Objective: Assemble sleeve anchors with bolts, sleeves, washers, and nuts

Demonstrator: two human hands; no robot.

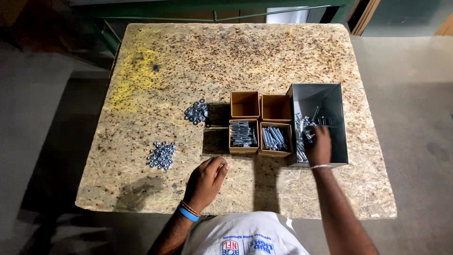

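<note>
Right hand: the right hand [319,144] reaches down into the grey metal bin [337,101], fingers curled among the loose bolts [304,130] that lie there; whether the fingers have closed on a bolt cannot be told, since the back of the hand hides them
Left hand: the left hand [206,182] rests on the chipboard table [236,52] near the person's body, fingers loosely bent, holding nothing
Boxes: four small cardboard boxes [260,123] stand in a square between the two hands, touching the bin beside the right hand; the two nearer ones hold sorted bolts, the two farther ones look empty
Loose piles: a heap of washers [197,112] lies beyond the left hand, and a heap of nuts [162,155] lies well out to that hand's outer side
Step in hand: judging by the sorted boxes, the person is picking bolts out of the bin
Next move calls for: probably a firm pinch on one bolt, a lift clear of the bin wall, and a short carry toward the left hand's side to the box of matching bolts
</note>
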